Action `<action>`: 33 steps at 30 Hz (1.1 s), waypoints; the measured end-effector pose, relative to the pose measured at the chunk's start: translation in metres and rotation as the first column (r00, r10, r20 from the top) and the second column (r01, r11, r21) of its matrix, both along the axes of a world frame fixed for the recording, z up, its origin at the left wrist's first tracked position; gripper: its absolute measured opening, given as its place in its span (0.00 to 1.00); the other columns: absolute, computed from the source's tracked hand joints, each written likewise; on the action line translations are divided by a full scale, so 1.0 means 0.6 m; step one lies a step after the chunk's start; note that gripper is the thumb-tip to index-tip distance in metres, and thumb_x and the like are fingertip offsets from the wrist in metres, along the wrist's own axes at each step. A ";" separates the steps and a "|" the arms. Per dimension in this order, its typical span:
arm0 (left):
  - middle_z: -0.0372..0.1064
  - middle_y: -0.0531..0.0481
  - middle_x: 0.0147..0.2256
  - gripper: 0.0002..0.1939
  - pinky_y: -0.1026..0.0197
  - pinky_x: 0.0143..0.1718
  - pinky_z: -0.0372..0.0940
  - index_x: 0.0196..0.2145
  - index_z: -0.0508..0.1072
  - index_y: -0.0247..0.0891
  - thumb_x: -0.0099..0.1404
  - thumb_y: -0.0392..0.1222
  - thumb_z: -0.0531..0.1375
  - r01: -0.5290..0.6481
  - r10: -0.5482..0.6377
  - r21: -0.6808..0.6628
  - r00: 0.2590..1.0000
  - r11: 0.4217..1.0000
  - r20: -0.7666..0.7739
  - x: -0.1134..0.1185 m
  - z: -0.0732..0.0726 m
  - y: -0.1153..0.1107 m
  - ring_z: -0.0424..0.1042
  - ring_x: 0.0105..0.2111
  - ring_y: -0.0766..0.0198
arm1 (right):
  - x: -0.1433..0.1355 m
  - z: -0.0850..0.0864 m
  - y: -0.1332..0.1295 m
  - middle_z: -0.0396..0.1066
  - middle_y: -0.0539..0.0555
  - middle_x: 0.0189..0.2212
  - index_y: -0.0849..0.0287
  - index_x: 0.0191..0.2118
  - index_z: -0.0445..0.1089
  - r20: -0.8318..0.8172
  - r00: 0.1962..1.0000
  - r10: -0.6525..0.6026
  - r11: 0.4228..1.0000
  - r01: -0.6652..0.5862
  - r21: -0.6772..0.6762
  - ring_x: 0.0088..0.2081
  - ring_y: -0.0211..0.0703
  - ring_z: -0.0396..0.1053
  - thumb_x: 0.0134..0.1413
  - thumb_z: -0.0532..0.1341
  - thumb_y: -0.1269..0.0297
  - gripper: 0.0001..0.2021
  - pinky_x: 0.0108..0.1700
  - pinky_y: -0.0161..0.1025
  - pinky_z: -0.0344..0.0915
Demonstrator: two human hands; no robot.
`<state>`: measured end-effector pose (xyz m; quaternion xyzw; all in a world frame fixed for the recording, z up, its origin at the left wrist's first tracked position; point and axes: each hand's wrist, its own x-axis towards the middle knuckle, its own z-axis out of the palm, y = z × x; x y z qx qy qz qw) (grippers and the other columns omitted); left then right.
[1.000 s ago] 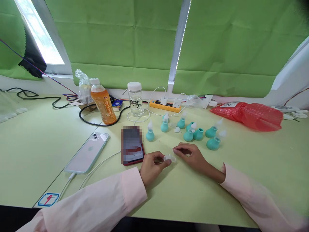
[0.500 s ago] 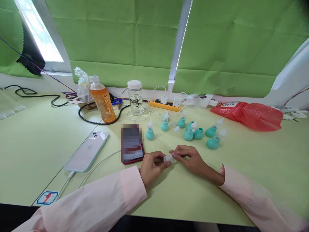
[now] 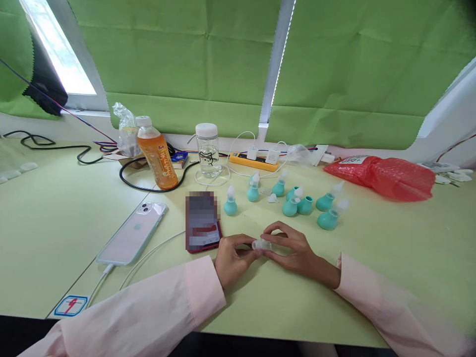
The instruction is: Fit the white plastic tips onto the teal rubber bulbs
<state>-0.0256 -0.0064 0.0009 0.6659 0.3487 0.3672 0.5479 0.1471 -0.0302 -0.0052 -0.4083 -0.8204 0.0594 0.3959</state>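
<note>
A small clear plastic piece (image 3: 263, 244) is between the two hands, just above the near part of the pale green table (image 3: 275, 307). It is colourless, see-through and slightly cloudy, short and like a tube, lying about sideways, with a round rim at its left end. Its right part is perhaps narrower, but the fingers cover too much to be certain.

The left hand (image 3: 233, 260) pinches it from the left, thumb and forefinger nearly closed. The right hand (image 3: 295, 250) has its thumb below and its fingers above, curved with a small gap which the piece fills.

Beyond the hands stand several teal bulbs (image 3: 327, 220), round and smooth; most carry a clear collar and a whitish pointed tip. One open bulb (image 3: 305, 205) shows its dark mouth. Near the left hand lies a phone in a red case (image 3: 211, 240); farther left, a pale phone (image 3: 132, 235). Behind the bulbs is a yellow power strip (image 3: 241, 159), and to the right a red plastic bag (image 3: 397, 178).
</note>
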 end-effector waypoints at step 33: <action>0.65 0.44 0.33 0.13 0.64 0.25 0.65 0.36 0.71 0.31 0.55 0.42 0.55 -0.071 0.073 -0.034 0.997 0.997 0.036 0.004 -0.011 0.001 0.66 0.23 0.68 | 0.032 0.141 0.136 0.68 0.63 0.32 0.66 0.30 0.69 0.762 0.470 -0.446 0.864 0.449 0.228 0.39 0.53 0.60 0.49 0.50 0.72 0.10 0.33 0.43 0.59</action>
